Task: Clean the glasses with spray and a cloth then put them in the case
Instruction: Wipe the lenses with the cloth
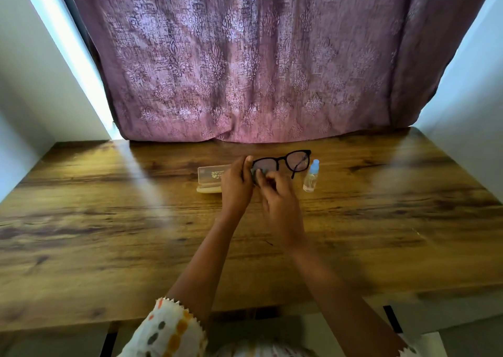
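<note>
The left hand is gripping the glasses above the surface; the right hand is pinching a dark cloth against one lens. The case and spray bottle are standing either side.

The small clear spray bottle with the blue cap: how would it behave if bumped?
The small clear plastic spray bottle stands upright, tall and narrow, so it probably tips easily. Its round body would likely roll on the wooden table. Small, so probably light.
</note>
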